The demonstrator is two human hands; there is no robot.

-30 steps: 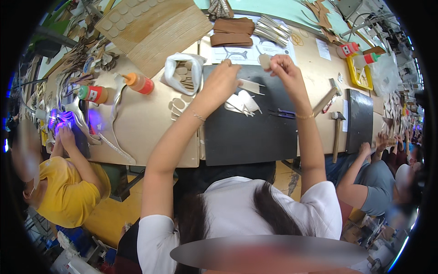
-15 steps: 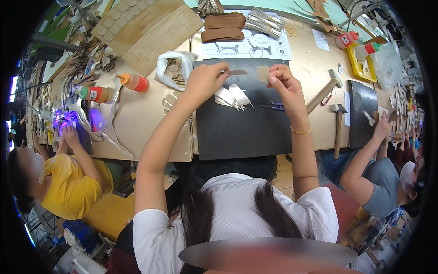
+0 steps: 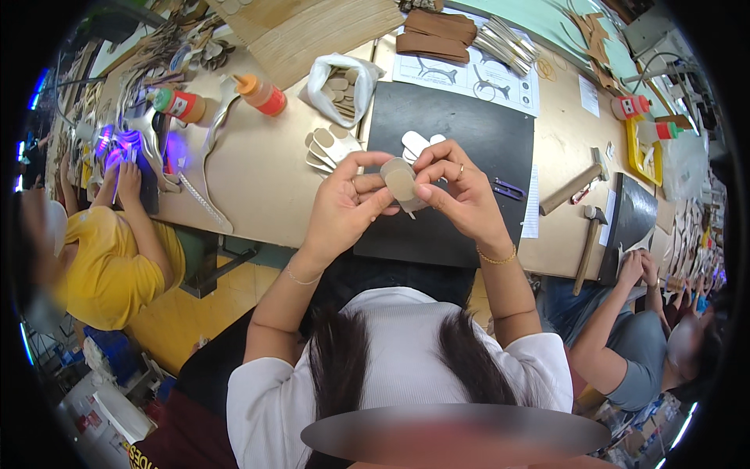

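Observation:
In front of my chest, over the black mat (image 3: 453,117), both my hands meet at a small rounded beige patch (image 3: 401,184). It lies against a paler leather-like piece, whose narrow tail hangs below. My left hand (image 3: 344,203) pinches the left side between thumb and fingers. My right hand (image 3: 462,195) grips the right side, thumb against the edge. The fingers partly cover the paler piece. White cut pieces (image 3: 415,142) lie on the mat just beyond my right fingers. Left of the mat, beyond my left hand, rests a fanned group of pale tabs (image 3: 332,144) with beige ends.
A white bag (image 3: 366,90) contains beige ovals. Glue bottles (image 3: 261,95) stand at left. Purple snips (image 3: 509,189) lie on the mat's right; a mallet (image 3: 574,189) and hammer (image 3: 591,242) lie farther right. Co-workers sit at both sides, one in yellow (image 3: 117,266).
My hands, apart before, have come together nearer my chest. The beige patch from my right hand now lies against the piece from my left. The view has shifted, moving the table items.

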